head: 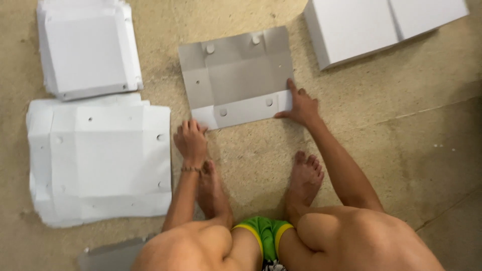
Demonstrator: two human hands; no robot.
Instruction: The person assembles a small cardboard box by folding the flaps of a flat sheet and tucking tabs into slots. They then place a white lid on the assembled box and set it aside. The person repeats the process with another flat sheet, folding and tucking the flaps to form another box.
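A flat grey cardboard box blank (236, 75) with creases and small holes lies on the floor in front of me. My left hand (191, 140) grips its near left corner with curled fingers. My right hand (301, 106) presses on its near right corner, fingers spread along the edge. I am squatting, and both my bare feet rest just below the blank.
A stack of flat white blanks (100, 160) lies at the left, with another white stack (88, 47) behind it. Folded white boxes (381, 25) stand at the top right. A grey sheet (113, 253) pokes out by my left knee. The floor (401, 125) is beige and rough.
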